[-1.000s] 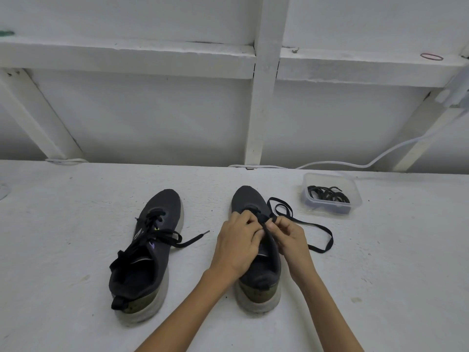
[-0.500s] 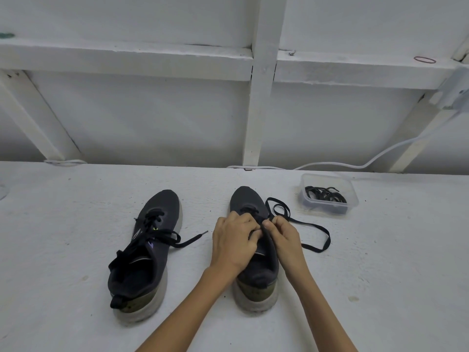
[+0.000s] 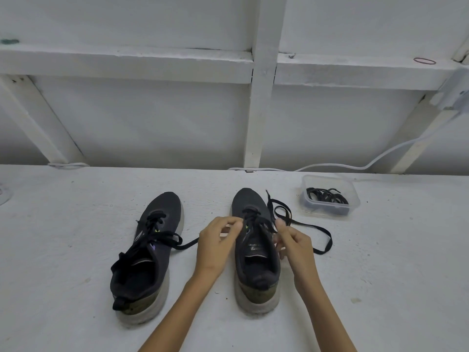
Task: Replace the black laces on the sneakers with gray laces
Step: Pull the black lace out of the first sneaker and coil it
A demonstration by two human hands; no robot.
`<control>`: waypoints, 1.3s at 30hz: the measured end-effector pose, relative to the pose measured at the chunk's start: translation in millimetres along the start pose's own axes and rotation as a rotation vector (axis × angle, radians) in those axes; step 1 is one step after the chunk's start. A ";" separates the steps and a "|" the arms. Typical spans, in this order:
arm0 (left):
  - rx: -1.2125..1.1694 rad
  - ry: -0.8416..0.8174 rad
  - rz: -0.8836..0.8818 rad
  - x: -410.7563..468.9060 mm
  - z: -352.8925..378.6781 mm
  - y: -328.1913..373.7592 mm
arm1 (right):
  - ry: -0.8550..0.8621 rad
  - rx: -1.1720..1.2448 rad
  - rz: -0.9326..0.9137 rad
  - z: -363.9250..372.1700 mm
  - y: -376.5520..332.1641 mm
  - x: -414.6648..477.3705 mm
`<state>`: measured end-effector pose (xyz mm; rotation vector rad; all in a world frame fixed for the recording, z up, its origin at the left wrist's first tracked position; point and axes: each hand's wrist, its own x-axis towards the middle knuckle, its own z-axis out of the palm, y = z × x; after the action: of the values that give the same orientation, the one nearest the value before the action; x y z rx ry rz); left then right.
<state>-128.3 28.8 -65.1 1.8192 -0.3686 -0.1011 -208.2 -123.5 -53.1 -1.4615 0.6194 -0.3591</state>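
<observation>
One sneaker [image 3: 257, 270] — right hand [image 3: 295, 243] pinches its black lace [image 3: 312, 228], left hand [image 3: 215, 241] curled, hold unclear.

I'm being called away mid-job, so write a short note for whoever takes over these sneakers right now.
Left hand: fingers curled at the right-hand sneaker's eyelets; grip too blurred to tell.
Right hand: pinches the black lace, partly pulled out, its loose end on the table.
Left-hand sneaker: laced in black, untied.
Replacement laces: in the clear tub, back right.
Done: right-hand sneaker's upper eyelets appear unlaced.
Left: finish unlacing both, thread new laces.
</observation>
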 end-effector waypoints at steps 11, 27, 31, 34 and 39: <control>0.376 -0.198 0.037 14.9 -2.9 19.2 | -0.044 0.036 -0.027 20.3 8.8 -14.3; 0.060 -0.148 -0.139 19.3 -3.4 2.2 | -0.071 0.061 0.052 21.2 12.5 -13.5; 0.058 -0.233 -0.147 9.1 -1.9 -0.8 | -0.065 0.063 0.055 21.2 12.5 -13.2; 0.089 -0.230 -0.111 14.6 0.2 -1.2 | -0.070 0.047 0.054 20.6 12.5 -12.8; 0.234 -0.236 -0.076 23.3 5.5 3.5 | -0.085 0.033 0.055 18.8 11.6 -12.9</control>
<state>-108.4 15.9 -60.5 2.0594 -0.4937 -0.3395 -209.1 -99.7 -62.4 -1.4179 0.5816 -0.2625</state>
